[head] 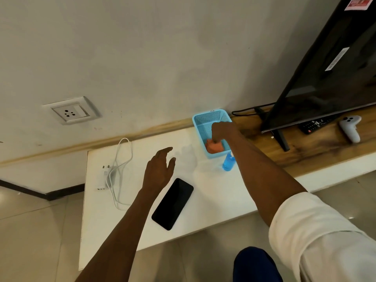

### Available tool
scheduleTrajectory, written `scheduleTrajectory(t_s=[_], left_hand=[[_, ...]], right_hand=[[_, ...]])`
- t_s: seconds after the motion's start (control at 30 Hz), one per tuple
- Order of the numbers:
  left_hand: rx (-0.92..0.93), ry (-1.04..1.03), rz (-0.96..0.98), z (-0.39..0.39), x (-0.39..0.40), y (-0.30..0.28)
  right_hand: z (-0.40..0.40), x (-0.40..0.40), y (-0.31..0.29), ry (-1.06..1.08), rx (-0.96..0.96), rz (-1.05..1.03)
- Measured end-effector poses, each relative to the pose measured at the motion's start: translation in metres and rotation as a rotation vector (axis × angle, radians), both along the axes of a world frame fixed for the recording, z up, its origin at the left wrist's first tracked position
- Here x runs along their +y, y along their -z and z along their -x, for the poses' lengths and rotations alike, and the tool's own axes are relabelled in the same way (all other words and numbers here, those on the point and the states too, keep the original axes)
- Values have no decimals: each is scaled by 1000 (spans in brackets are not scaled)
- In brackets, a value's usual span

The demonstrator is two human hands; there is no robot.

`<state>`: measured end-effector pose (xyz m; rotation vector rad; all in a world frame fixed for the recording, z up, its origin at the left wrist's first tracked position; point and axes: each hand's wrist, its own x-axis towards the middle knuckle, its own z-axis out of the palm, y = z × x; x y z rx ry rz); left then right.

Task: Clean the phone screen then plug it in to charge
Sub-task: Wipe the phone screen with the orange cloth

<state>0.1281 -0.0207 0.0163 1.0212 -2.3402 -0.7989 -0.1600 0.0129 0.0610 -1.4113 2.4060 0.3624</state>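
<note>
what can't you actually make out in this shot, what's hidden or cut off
- Right hand fingertips: buried in the orange cloth inside the blue basket, so the exact grip is hidden.
- Spray bottle: its top is covered by the right forearm.
- Charger cable end: too thin to tell the connector type.
- Television: cut off by the top and right edges.
- Remote control: partly behind the television's lower edge.
</note>
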Motion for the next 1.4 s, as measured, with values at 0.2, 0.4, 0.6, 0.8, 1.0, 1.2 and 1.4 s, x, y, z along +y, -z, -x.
scheduleTrajectory(t_s=[0.2,0.4,0.6,0.8,1.0,1.2,1.4], left_hand=[[46,-63,-48,-16,8,-5],[189,-164,-220,-36,28,-27],[283,-139,-579,-74,68,-54],[209,-21,-745,-107,110,-68],[239,37,-896,-127,144,-84],[290,72,-986,-139,169,-91],[397,-154,-961,-145,175,-96]], right_hand=[[1,-4,-51,137,-164,392],[-62,41,-67,366,-876,823],[-151,112,-46,405,-1099,744],[-217,170,-38,417,-1154,696],[-246,201,-52,399,-1169,759],[-258,214,-62,391,-1124,824],[-264,223,-62,434,-1161,766]])
